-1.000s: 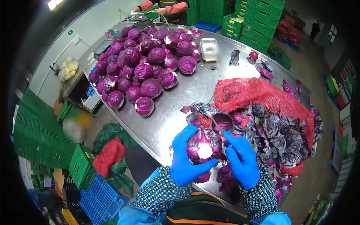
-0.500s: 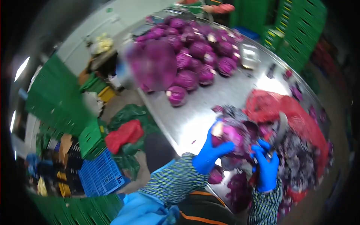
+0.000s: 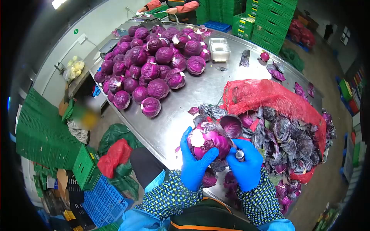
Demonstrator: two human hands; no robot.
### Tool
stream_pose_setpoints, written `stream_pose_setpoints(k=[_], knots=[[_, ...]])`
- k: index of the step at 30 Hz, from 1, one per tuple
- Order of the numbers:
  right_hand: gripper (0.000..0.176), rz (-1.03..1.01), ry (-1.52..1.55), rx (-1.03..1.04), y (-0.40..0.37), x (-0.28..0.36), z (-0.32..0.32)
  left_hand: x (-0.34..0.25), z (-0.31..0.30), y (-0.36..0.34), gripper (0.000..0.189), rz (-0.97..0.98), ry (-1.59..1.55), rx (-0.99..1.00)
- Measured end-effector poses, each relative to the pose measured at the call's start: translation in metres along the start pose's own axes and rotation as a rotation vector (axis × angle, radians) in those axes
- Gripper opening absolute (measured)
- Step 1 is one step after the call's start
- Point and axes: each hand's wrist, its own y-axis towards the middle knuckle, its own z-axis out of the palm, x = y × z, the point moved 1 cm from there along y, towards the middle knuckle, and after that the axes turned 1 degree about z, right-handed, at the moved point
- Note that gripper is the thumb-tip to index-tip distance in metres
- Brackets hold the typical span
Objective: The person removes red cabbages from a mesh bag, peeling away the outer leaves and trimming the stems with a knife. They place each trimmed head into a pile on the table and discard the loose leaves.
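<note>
Both my hands wear blue gloves. My left hand (image 3: pixel 194 161) cups a red cabbage (image 3: pixel 212 142) from the left and below; a pale cut patch shows on its upper left. Against the cabbage's right side, my right hand (image 3: pixel 246 161) is closed round a knife (image 3: pixel 239 155); its handle end shows and the blade is mostly hidden. A curled purple leaf (image 3: pixel 231 126) stands off the cabbage's upper right. Right of my hands, a red mesh bag (image 3: pixel 273 96) lies over a pile of dark, wilted leaves (image 3: pixel 291 140).
Many red cabbages (image 3: pixel 157 88) are heaped on the metal table (image 3: pixel 185 104) at the upper left. Behind them are a clear plastic tub (image 3: pixel 219 49) and a person's hands (image 3: pixel 172 10). Green crates (image 3: pixel 271 23) stand beyond; a blue crate (image 3: pixel 102 200) lies on the floor.
The view has shifted, showing more of the far side. My right hand has come against the cabbage, and the knife blade, raised earlier, is now mostly hidden. My left hand still holds the cabbage.
</note>
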Motion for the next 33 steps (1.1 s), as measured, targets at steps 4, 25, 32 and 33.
stream_pose_setpoints(k=[4, 25, 32, 33], knots=[[0.022, 0.888, 0.639, 0.114, 0.004, -0.038, -0.015, -0.005, 0.0, -0.006, 0.098, 0.038, 0.112, 0.133], [0.047, 0.199, -0.392, 0.306, -0.026, -0.021, -0.043, 0.027, -0.008, -0.017, 0.09, 0.341, 0.864, 0.313], [0.033, 0.63, 0.39, 0.051, -0.045, -0.069, -0.021, 0.046, -0.018, -0.018, 0.098, 0.265, 0.796, 0.507], [0.02, 0.84, 0.584, 0.098, -0.045, -0.082, -0.026, 0.05, -0.018, -0.019, 0.096, 0.227, 0.684, 0.531]])
